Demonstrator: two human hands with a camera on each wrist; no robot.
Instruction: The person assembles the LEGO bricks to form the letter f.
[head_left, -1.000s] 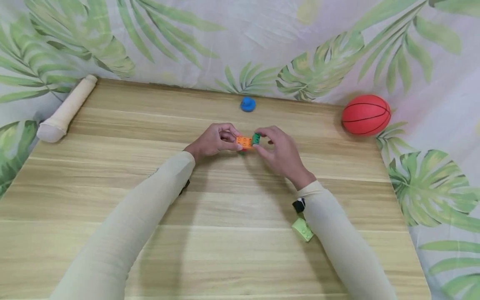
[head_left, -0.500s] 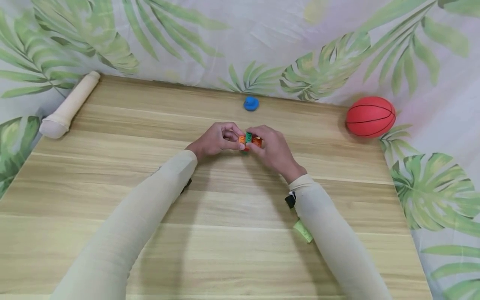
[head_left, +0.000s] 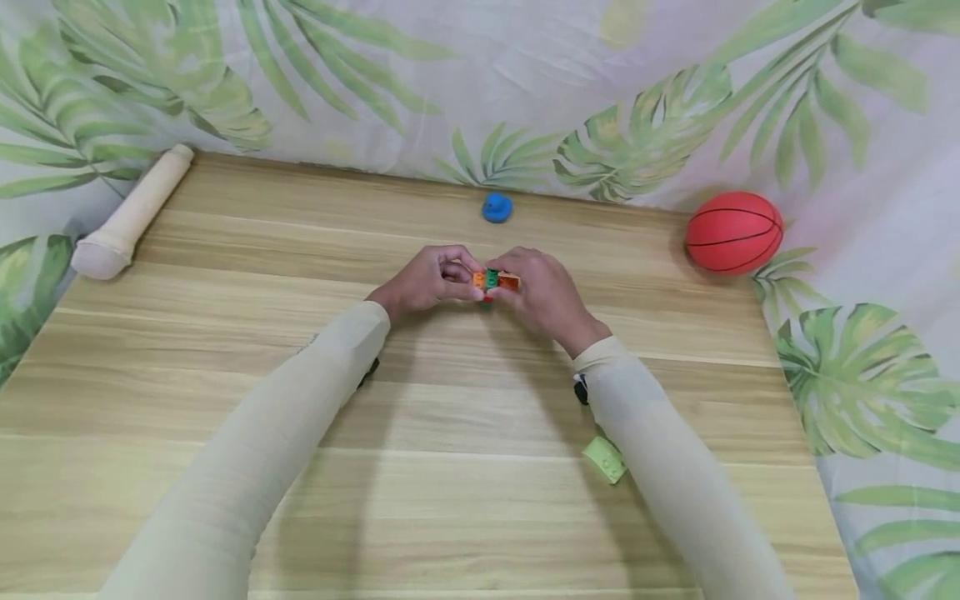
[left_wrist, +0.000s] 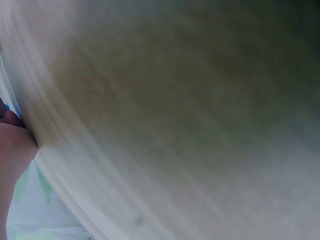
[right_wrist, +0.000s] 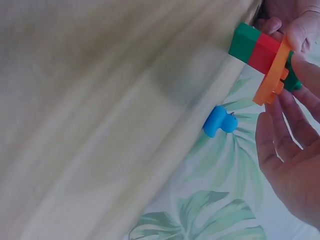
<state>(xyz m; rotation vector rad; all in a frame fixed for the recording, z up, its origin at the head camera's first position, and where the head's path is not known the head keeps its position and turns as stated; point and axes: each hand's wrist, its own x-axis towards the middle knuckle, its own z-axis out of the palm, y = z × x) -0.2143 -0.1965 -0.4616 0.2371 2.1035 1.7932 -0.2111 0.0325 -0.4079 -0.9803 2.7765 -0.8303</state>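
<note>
A small stack of toy building bricks is between my two hands. In the right wrist view a green brick (right_wrist: 244, 42) and a red brick (right_wrist: 263, 53) sit against one side of a longer orange brick (right_wrist: 274, 75), which has studs on its other side. My left hand (head_left: 431, 282) grips the stack at its left end. With thumb and fingertips my right hand (head_left: 553, 298) pinches another green brick (head_left: 492, 279), set across the middle of the orange one. The left wrist view is mostly blurred, with part of my left hand (left_wrist: 14, 150) at its edge.
On the wooden table (head_left: 450, 500), a blue rubber duck (head_left: 497, 208) stands beyond the hands. A red ball (head_left: 735, 233) is at the back right, and a pale microphone-shaped object (head_left: 135, 212) at the back left. A light green brick (head_left: 604, 459) lies beside the right forearm.
My right hand has moved left with the green brick, from the orange brick's right end to its middle. My left hand has stayed nearly in place.
</note>
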